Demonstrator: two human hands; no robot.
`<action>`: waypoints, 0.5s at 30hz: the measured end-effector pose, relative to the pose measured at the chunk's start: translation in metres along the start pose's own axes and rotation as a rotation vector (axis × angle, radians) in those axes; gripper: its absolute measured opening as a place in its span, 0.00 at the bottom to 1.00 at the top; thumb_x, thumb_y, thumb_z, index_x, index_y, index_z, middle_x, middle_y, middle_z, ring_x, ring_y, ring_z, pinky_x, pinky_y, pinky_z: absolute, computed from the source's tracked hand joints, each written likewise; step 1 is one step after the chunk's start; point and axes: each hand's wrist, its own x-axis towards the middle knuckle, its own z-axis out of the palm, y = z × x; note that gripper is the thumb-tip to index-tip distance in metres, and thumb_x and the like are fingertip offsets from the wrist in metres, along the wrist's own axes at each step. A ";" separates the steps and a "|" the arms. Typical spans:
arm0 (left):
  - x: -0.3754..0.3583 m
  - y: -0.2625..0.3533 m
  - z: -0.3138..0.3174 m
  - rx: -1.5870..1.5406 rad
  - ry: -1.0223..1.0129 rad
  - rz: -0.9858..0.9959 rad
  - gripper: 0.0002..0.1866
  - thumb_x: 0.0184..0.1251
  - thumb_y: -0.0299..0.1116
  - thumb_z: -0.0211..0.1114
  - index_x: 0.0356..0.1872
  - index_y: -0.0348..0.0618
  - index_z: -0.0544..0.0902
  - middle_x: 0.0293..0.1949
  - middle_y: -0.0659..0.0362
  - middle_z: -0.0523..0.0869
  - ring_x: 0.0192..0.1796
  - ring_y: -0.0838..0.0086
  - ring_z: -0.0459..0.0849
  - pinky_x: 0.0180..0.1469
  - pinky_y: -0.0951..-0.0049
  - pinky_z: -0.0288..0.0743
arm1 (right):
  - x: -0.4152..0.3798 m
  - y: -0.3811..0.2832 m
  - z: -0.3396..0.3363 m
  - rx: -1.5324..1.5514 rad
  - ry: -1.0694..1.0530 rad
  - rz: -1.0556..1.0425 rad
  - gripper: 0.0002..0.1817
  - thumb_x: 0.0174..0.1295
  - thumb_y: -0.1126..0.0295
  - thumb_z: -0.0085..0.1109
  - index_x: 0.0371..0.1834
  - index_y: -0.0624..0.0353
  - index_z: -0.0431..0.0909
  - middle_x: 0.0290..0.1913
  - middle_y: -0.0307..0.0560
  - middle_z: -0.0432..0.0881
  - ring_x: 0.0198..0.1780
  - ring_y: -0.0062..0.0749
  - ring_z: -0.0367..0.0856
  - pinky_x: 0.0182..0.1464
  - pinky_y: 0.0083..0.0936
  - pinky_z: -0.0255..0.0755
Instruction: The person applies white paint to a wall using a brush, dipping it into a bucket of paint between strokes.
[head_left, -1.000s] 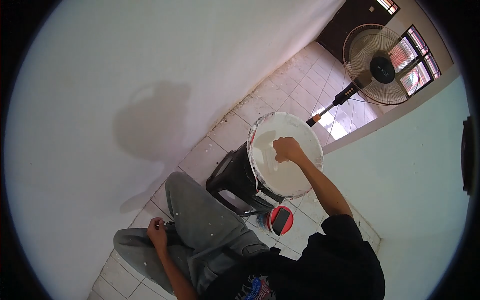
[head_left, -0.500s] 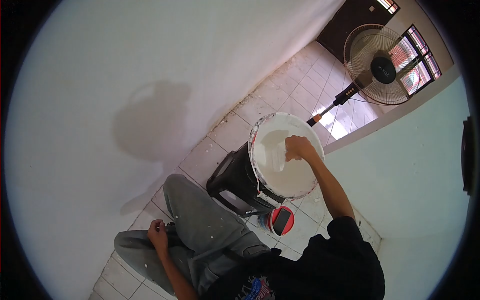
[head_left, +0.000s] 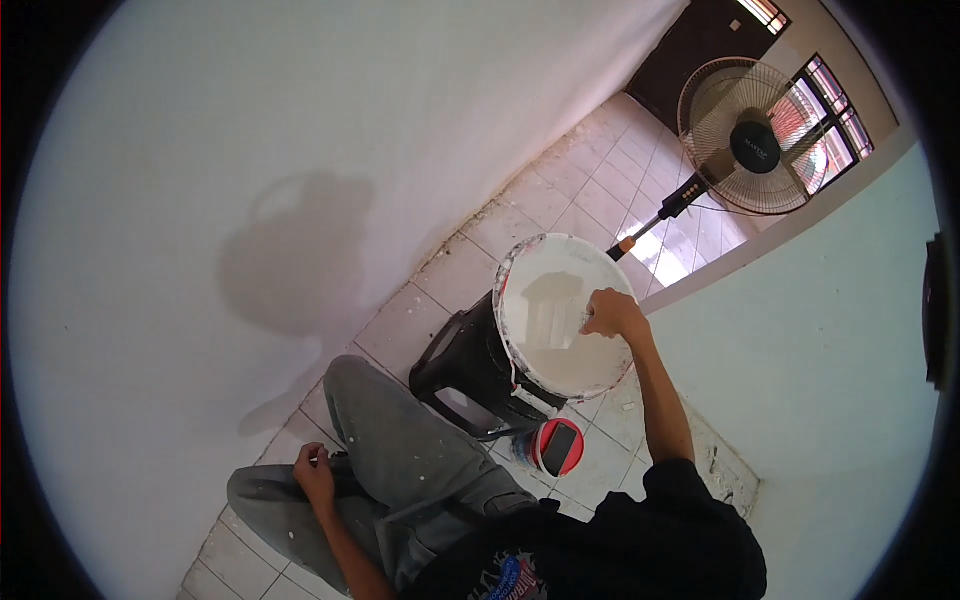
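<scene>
My right hand (head_left: 612,313) is inside the rim of a large white bucket (head_left: 503,345), closed on a white, paint-coated tool. The tool's broad, pale head (head_left: 553,325) shows against the off-white paint (head_left: 575,368); coating and glare hide its exact kind. My left hand (head_left: 315,475) rests on my leg in grey trousers (head_left: 400,420), its fingers curled with nothing visible in them. The bucket is on a black plastic stool (head_left: 450,365), with its rim smeared with paint.
Beside the stool stands a small tub with a red lid (head_left: 549,436), and a dark phone (head_left: 560,449) lies on it. Beyond the bucket is a standing fan (head_left: 755,145). A pale wall (head_left: 150,250) runs along the left, another wall (head_left: 800,330) along the right.
My right hand has shifted slightly right and down in the view, with the tool's head lower in the bucket. My left hand stays on my leg. The whole view has tilted slightly.
</scene>
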 end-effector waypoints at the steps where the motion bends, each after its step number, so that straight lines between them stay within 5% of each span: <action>1: -0.001 0.004 -0.001 -0.010 -0.001 0.005 0.05 0.64 0.24 0.61 0.39 0.36 0.82 0.28 0.57 0.86 0.23 0.78 0.80 0.25 0.76 0.72 | -0.006 0.002 -0.003 0.043 -0.021 0.020 0.18 0.43 0.59 0.73 0.29 0.64 0.83 0.20 0.46 0.83 0.20 0.32 0.83 0.29 0.28 0.77; 7: -0.003 0.013 -0.001 -0.077 0.032 0.043 0.05 0.63 0.23 0.62 0.38 0.36 0.82 0.28 0.56 0.85 0.23 0.77 0.79 0.27 0.74 0.73 | -0.064 0.003 -0.015 0.408 0.049 0.042 0.22 0.48 0.57 0.70 0.31 0.68 0.82 0.22 0.52 0.81 0.22 0.35 0.81 0.29 0.31 0.75; 10: -0.002 0.008 0.004 -0.073 0.044 0.048 0.04 0.61 0.23 0.63 0.36 0.34 0.82 0.27 0.55 0.85 0.24 0.75 0.80 0.30 0.71 0.73 | -0.100 0.011 0.002 0.299 0.361 -0.023 0.21 0.50 0.58 0.70 0.31 0.69 0.80 0.22 0.53 0.80 0.22 0.48 0.78 0.31 0.35 0.73; 15: 0.000 0.024 0.003 -0.062 -0.001 0.037 0.05 0.61 0.23 0.62 0.37 0.34 0.82 0.28 0.53 0.85 0.24 0.73 0.80 0.30 0.71 0.73 | -0.160 0.009 0.017 0.397 0.466 0.068 0.20 0.53 0.58 0.68 0.28 0.68 0.78 0.20 0.60 0.75 0.21 0.52 0.70 0.29 0.40 0.67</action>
